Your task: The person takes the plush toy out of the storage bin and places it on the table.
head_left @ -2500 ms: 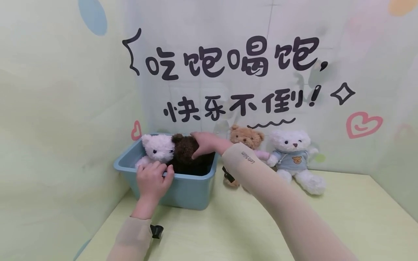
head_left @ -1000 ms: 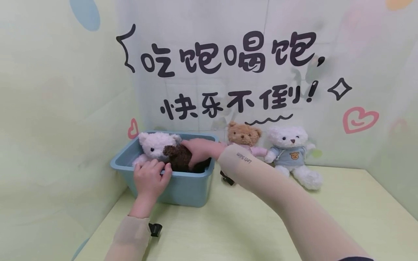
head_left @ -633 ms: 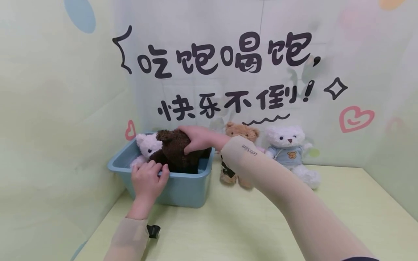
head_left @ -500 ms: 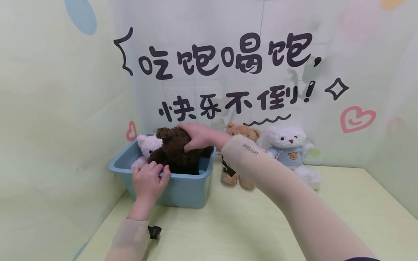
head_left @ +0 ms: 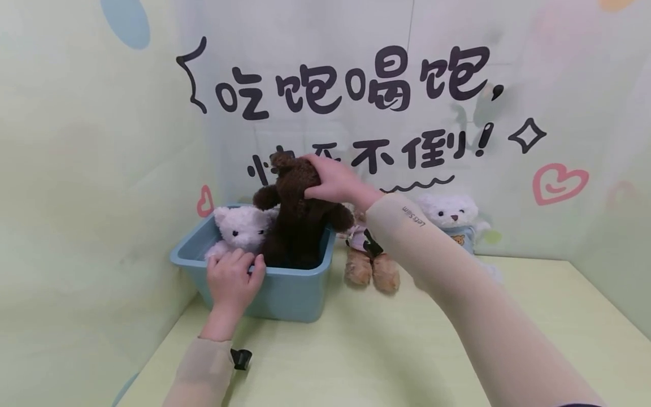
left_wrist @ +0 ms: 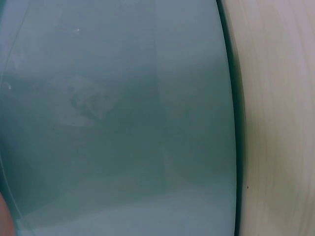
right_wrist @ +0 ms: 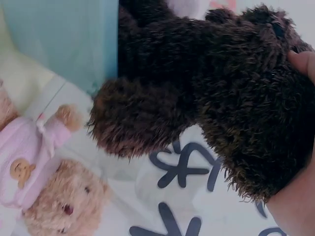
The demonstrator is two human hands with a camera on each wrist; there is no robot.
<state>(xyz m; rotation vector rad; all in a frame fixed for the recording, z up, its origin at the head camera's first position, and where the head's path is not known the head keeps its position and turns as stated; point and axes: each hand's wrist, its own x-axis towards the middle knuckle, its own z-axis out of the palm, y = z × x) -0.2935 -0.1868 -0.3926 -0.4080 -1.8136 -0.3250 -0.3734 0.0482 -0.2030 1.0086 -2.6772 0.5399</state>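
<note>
In the head view a dark brown teddy bear point(head_left: 295, 220) stands upright, its head and arms above the blue plastic tub point(head_left: 290, 297) and its lower body still inside. My right hand point(head_left: 333, 178) grips the bear's head from behind. The right wrist view has the bear's shaggy fur point(right_wrist: 246, 88) close up, with the thumb and palm at its head. A white teddy bear point(head_left: 244, 226) sits in the tub's left part. My left hand point(head_left: 234, 280) holds the tub's front rim with curled fingers; the left wrist view has mostly the tub's wall point(left_wrist: 118, 118).
Right of the tub sits a tan teddy bear in pink point(head_left: 385, 274), partly behind my right forearm. Farther right is a white bear in a blue top point(head_left: 458, 220), also partly covered. Printed fabric walls stand behind and beside the table point(head_left: 356, 350).
My right hand first went down to the brown bear in the tub, then raised it by the head, so its torso now shows above the rim. My left hand stayed on the rim.
</note>
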